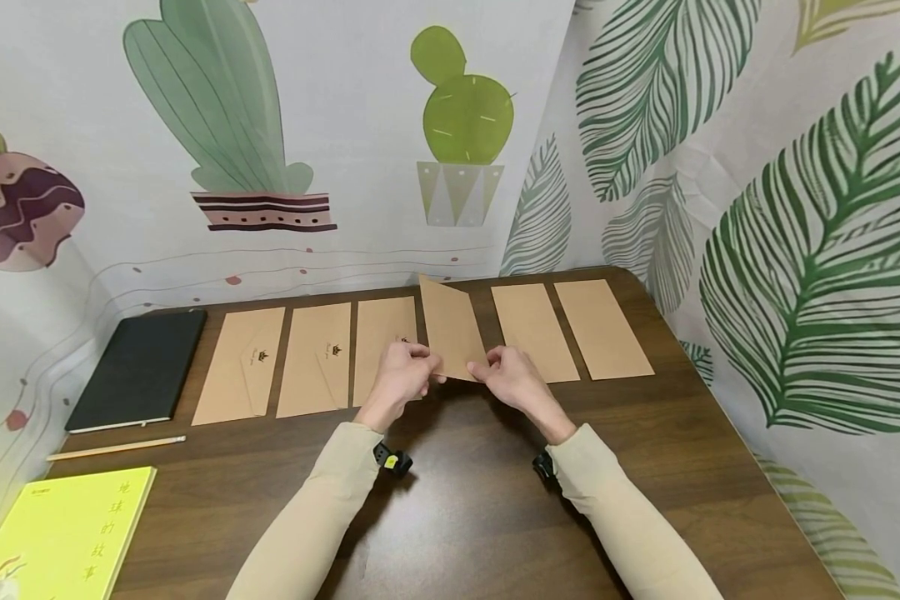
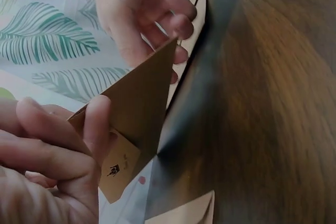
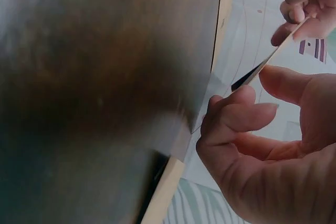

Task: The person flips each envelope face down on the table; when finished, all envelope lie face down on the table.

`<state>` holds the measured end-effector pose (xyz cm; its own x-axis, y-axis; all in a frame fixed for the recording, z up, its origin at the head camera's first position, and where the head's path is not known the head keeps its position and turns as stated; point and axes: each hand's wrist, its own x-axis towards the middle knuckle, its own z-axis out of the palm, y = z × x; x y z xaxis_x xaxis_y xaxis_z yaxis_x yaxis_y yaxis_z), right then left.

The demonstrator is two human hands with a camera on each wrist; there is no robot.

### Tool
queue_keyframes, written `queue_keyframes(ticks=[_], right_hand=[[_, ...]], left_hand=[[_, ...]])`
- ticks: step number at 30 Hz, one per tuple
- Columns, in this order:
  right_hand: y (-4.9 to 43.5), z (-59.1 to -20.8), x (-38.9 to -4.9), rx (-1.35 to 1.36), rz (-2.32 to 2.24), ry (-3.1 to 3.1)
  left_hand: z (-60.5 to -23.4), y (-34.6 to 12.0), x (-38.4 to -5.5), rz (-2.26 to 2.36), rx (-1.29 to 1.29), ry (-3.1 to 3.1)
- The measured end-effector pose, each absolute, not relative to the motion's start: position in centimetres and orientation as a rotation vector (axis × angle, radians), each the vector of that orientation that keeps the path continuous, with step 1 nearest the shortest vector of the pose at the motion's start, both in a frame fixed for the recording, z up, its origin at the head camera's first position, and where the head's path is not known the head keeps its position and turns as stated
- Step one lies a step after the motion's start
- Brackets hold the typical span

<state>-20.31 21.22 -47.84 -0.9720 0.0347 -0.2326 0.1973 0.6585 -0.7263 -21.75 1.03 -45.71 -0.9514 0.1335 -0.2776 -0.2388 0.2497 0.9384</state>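
Observation:
A brown kraft-paper envelope (image 1: pixel 452 329) is held tilted up off the table by its near edge. My left hand (image 1: pixel 403 372) pinches its near left corner between thumb and fingers. At the near right corner, my right hand (image 1: pixel 512 375) pinches the same edge. In the left wrist view the underside of the envelope (image 2: pixel 142 95) shows a flap with a small black crown print. To its left lies another brown envelope (image 1: pixel 378 329), its crown print partly hidden behind my left hand. A plain brown envelope (image 1: pixel 540 329) lies just beyond my right fingers.
Two crown-printed envelopes, one nearer the middle (image 1: pixel 307 350) and one farther left (image 1: pixel 228 362), continue the row. A plain envelope (image 1: pixel 603 325) ends it at right. Leftward are a black notebook (image 1: pixel 138 362), a pencil (image 1: pixel 120 448) and a yellow book (image 1: pixel 60 525). A patterned cloth wall (image 1: pixel 375 125) stands behind.

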Motion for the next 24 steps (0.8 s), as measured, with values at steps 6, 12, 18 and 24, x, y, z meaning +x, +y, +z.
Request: queue_keyframes(ticks=[6,12,18,24], right_hand=[[22.9,-53.2,-23.8,0.195,-1.026,2.778],[23.4,-55.2,-24.9,0.216,-0.925,2.816],[22.5,-54.4,-24.4,0.193,-0.817,2.864],[22.3,-54.4,-24.4,0.165,-0.733,2.868]], left_hand=[[-46.5,1.0,-22.1,1.692,-0.071,2.249],[-47.1,1.6,-22.4,1.511,-0.005,2.411],[-49.7,1.6,-24.2,1.269,0.069,2.533],[-51.9,2.0,-25.9,1.09,0.065,2.576]])
